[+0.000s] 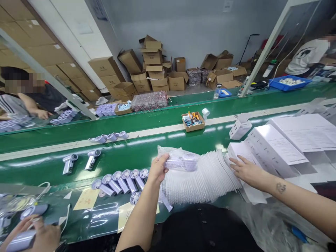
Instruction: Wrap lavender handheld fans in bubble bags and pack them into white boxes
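Note:
My left hand (158,169) grips one end of a clear bubble bag (183,160) with a lavender handheld fan inside. The bagged fan hangs over a long row of white bubble bags (202,183) standing on edge. My right hand (249,174), fingers spread, lies over the nearest white carton boxes (238,148); it holds nothing that I can see. Several unwrapped lavender handheld fans (122,182) lie side by side to the left of my left forearm.
Two fans (91,159) lie on the green belt (141,157). Beyond stands a small cardboard tray (194,126) of loose parts. At lower left a co-worker's hands (43,232) hold a fan. More white boxes (286,143) fill the right side. A plastic bag (265,224) hangs low.

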`<state>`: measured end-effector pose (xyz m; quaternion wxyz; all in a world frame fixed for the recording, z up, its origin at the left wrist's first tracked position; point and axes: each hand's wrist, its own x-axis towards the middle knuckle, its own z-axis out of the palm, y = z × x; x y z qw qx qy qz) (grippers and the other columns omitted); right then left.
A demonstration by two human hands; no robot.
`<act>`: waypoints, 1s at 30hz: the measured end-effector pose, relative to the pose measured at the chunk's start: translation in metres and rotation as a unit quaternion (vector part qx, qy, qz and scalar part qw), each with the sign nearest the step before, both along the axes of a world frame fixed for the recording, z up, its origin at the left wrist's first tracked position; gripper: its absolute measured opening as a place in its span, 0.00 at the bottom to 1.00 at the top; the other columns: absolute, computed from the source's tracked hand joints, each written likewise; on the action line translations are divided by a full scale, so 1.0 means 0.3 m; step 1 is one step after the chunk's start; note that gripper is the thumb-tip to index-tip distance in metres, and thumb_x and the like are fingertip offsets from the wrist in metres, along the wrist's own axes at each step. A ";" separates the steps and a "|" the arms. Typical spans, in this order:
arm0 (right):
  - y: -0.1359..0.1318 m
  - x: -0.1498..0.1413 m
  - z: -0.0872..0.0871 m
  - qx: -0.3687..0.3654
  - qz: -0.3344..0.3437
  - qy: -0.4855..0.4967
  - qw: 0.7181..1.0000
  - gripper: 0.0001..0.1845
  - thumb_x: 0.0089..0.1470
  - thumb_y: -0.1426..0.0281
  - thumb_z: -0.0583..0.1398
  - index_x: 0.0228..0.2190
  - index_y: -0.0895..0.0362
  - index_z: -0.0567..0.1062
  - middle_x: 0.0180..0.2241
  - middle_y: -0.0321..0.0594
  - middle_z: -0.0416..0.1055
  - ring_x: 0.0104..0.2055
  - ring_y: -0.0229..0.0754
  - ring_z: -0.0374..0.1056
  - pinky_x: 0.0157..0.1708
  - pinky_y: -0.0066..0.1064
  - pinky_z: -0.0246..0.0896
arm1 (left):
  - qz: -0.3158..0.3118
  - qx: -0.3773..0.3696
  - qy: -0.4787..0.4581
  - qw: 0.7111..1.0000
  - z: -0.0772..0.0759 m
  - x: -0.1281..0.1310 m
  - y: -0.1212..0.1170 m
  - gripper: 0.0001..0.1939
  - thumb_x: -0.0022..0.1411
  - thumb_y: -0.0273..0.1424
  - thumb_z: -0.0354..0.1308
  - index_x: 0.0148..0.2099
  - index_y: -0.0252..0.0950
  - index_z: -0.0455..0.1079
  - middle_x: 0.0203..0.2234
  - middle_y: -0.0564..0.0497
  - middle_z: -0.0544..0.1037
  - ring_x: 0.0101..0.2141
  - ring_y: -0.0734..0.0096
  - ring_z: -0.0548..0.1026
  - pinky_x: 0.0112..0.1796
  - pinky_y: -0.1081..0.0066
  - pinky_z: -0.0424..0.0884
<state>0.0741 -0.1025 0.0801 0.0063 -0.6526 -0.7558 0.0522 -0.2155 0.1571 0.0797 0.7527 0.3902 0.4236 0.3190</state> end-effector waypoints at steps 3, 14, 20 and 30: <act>0.131 0.020 0.168 0.038 -0.016 -0.045 0.998 0.18 0.48 0.83 0.50 0.36 0.59 0.75 0.50 0.52 0.68 0.56 0.54 0.60 0.52 0.49 0.54 | 0.037 -0.062 -0.062 0.995 -0.046 -0.016 0.052 0.19 0.44 0.36 0.69 0.33 0.32 0.67 0.21 0.57 0.70 0.17 0.83 0.65 0.11 0.83 0.50; 0.707 0.185 -0.046 0.125 -0.218 0.213 0.944 0.27 0.46 0.80 0.50 0.48 0.51 0.67 0.53 0.42 0.66 0.51 0.49 0.65 0.44 0.36 0.60 | 0.060 -0.020 -0.185 0.981 -0.108 0.227 0.127 0.20 0.45 0.31 0.69 0.40 0.32 0.69 0.31 0.51 0.75 0.26 0.78 0.72 0.19 0.82 0.61; 0.733 0.220 -0.275 0.101 -0.211 0.317 0.919 0.19 0.50 0.71 0.53 0.46 0.53 0.66 0.44 0.45 0.72 0.46 0.50 0.68 0.41 0.38 0.63 | -0.016 0.267 0.119 0.956 -0.062 0.530 0.155 0.15 0.54 0.35 0.60 0.43 0.34 0.67 0.34 0.48 0.75 0.32 0.68 0.73 0.32 0.71 0.69; 0.632 0.250 -0.354 0.037 -0.211 0.534 0.818 0.41 0.39 0.62 0.64 0.51 0.56 0.52 0.48 0.47 0.66 0.50 0.50 0.64 0.44 0.39 0.62 | -0.332 0.593 0.471 0.563 0.105 0.833 0.072 0.09 0.58 0.28 0.52 0.41 0.29 0.65 0.34 0.37 0.74 0.39 0.55 0.73 0.40 0.62 0.66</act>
